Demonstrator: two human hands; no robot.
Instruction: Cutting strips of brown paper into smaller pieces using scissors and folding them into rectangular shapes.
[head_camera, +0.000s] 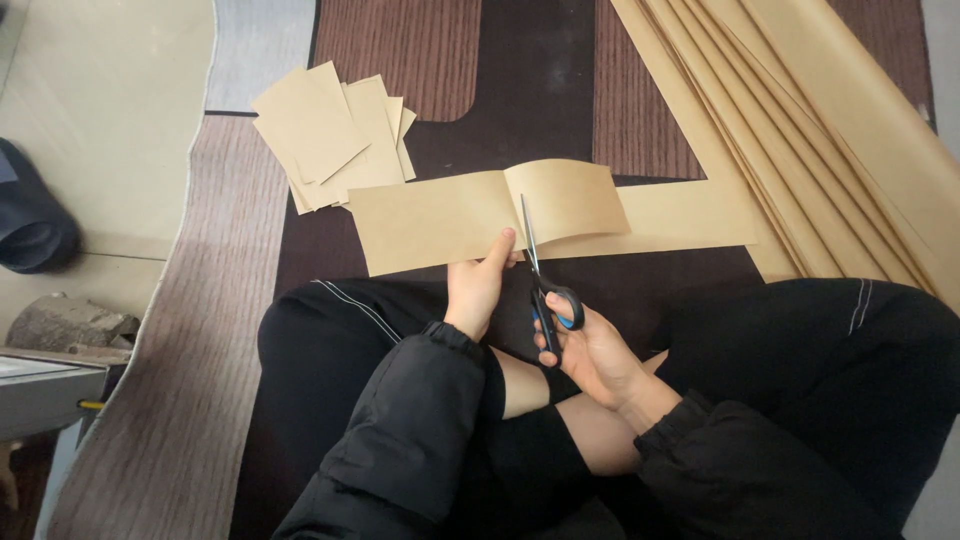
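Note:
My left hand (477, 282) grips the near edge of a long strip of brown kraft paper (440, 217), thumb on top. My right hand (590, 347) holds black scissors with blue-lined handles (545, 290); their blades point away from me and cut into the strip beside my left thumb. To the right of the blades the strip (570, 200) bows upward in a curve. I sit cross-legged in black clothes, with the strip over my lap.
A loose pile of cut brown paper rectangles (335, 135) lies beyond the strip at the left. Large folded brown sheets (820, 130) fan across the upper right. A brown patterned rug (190, 380) covers the floor; a dark shoe (30, 225) sits at far left.

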